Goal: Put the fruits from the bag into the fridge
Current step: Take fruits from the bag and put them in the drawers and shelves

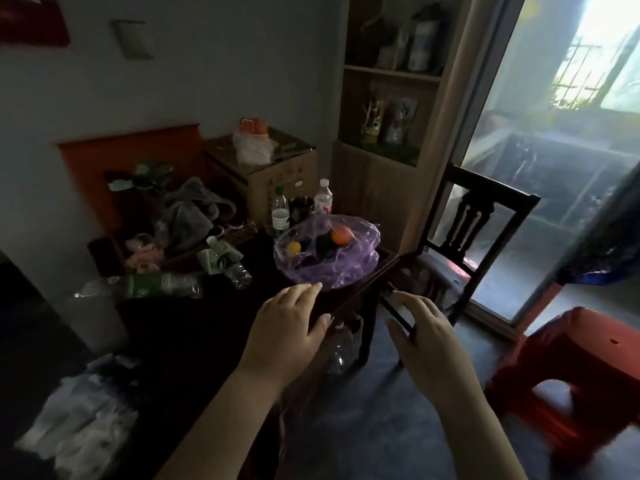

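Hovering with relaxed fingers, the left hand (290, 321) is just beside a crinkly purple bag (329, 263) at the corner of the table (207, 323). The right hand (420, 329), fingers spread and empty, hangs over the gap by a slatted chair (483, 216).

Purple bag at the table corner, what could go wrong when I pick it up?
1. The purple bag sits right at the table corner, so a loose grab may tip it off the edge.
2. It looks thin, and the orange fruit and yellow fruit lie loose inside; lifting by one side could spill them.
3. Two upright bottles stand just behind it and may get knocked over.
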Available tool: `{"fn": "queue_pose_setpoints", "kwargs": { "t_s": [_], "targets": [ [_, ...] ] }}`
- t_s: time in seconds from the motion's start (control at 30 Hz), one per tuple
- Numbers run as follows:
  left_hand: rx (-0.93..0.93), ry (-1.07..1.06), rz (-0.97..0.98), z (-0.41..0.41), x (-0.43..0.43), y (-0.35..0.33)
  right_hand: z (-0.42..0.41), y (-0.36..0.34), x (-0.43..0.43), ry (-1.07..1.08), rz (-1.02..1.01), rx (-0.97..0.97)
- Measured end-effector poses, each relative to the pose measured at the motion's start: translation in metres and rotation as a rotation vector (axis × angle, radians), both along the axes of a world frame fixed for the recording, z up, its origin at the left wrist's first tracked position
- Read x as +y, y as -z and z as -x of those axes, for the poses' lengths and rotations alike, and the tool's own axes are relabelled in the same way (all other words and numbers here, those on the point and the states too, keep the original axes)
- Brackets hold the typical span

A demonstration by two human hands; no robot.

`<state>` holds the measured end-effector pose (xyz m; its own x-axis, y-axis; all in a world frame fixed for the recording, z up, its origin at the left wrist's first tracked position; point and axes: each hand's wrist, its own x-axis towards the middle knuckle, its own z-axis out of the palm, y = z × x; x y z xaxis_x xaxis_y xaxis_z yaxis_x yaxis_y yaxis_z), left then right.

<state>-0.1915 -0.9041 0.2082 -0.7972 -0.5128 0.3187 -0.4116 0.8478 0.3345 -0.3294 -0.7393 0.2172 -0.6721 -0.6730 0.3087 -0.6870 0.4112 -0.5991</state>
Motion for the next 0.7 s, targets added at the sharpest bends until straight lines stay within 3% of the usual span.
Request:
{"fn": "queue_pose_setpoints", "kwargs": {
  "t_s": [0.33,0.7],
  "targets": [
    [-0.029,-0.134,-0.085,0.149,-0.035,0.026,0.186,0.004,-0.031,-0.053,-0.032,0.02],
    [-0.069,-0.316,-0.152,0.198,-0.135,0.063,0.248,0.062,-0.156,-0.288,-0.233,-0.006]
  ]
}}
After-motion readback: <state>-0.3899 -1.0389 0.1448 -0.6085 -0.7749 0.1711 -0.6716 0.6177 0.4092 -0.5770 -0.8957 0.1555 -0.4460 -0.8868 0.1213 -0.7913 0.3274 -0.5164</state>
